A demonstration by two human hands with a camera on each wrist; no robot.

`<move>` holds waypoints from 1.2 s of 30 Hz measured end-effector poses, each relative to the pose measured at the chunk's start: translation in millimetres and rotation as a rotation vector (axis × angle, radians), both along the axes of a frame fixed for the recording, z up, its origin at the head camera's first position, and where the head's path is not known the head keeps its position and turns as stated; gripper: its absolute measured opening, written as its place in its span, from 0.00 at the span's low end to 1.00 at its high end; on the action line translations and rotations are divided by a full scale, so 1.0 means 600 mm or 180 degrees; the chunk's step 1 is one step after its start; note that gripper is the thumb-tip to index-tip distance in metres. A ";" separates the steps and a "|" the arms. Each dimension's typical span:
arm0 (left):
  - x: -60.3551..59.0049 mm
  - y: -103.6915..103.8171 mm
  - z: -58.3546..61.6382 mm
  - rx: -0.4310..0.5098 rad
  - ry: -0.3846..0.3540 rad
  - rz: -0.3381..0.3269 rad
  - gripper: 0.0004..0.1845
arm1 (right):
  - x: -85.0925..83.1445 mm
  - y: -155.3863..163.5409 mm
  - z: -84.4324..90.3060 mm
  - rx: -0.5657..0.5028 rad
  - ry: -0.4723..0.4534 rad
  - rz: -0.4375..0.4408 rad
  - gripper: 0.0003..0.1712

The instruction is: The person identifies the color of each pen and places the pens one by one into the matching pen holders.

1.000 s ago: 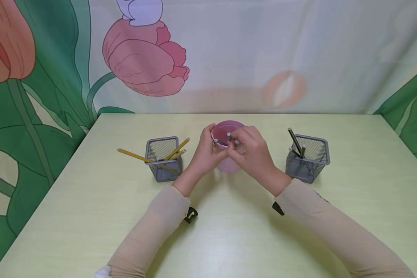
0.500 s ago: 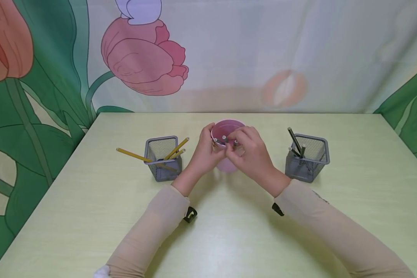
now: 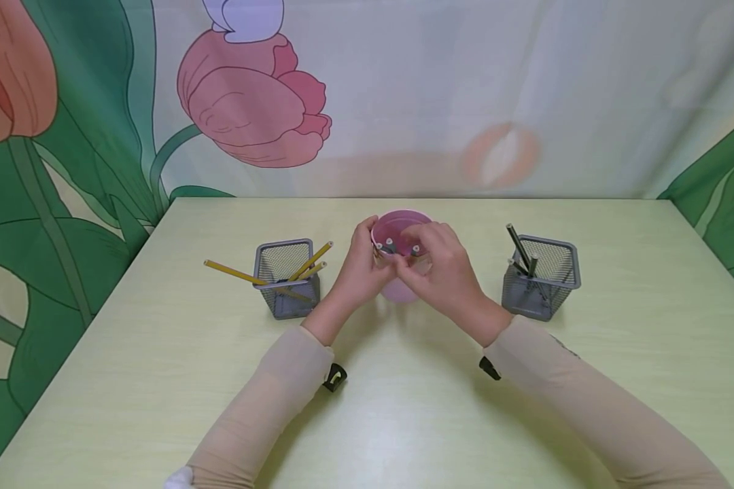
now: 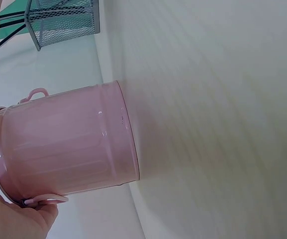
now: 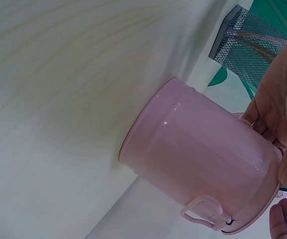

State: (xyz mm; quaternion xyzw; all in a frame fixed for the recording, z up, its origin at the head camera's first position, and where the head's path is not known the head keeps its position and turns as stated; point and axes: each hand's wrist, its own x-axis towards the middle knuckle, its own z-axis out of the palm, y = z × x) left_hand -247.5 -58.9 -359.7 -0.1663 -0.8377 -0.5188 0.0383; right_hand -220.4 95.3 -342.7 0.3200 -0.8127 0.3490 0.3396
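Observation:
A pink metal cup (image 3: 404,223) with small side handles stands at the table's centre, also seen as the pink cup (image 4: 68,144) and the pink cup (image 5: 208,159). Several grey pencils (image 3: 389,242) stand inside it. My left hand (image 3: 359,268) grips the cup's left rim and wall, and the left hand (image 5: 277,107) also shows in the right wrist view. My right hand (image 3: 442,268) curls over the right rim, its fingertips pinching a grey pencil at the cup's mouth. The grip itself is partly hidden by the fingers.
A grey mesh holder (image 3: 285,278) with yellow pencils (image 3: 238,273) stands left of the cup. Another mesh holder (image 3: 541,278) with grey pencils (image 3: 518,244) stands to the right. The pale green table (image 3: 404,421) ends at a flower-printed backdrop (image 3: 251,102).
The grey pencil end under my right fingers has sunk lower and shifted left inside the cup. Both hands have otherwise stayed at the cup.

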 end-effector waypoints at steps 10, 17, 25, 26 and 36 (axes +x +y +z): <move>0.002 0.001 0.002 -0.0033 -0.0077 0.0021 0.47 | 0.007 0.006 -0.002 -0.0015 -0.0153 -0.0070 0.31; 0.003 0.002 0.002 0.0027 -0.0163 -0.0036 0.47 | 0.016 0.013 0.001 -0.0023 -0.0197 -0.0074 0.39; 0.000 -0.002 0.006 -0.0044 -0.0011 0.0051 0.46 | 0.028 0.020 0.005 0.0108 -0.0278 -0.0287 0.44; 0.000 -0.002 0.006 -0.0043 -0.0002 0.0049 0.46 | 0.030 0.021 0.006 0.0136 -0.0308 -0.0319 0.45; -0.003 0.003 -0.005 0.0003 0.0053 0.0017 0.48 | 0.055 0.044 0.003 0.0356 -0.0716 -0.0529 0.44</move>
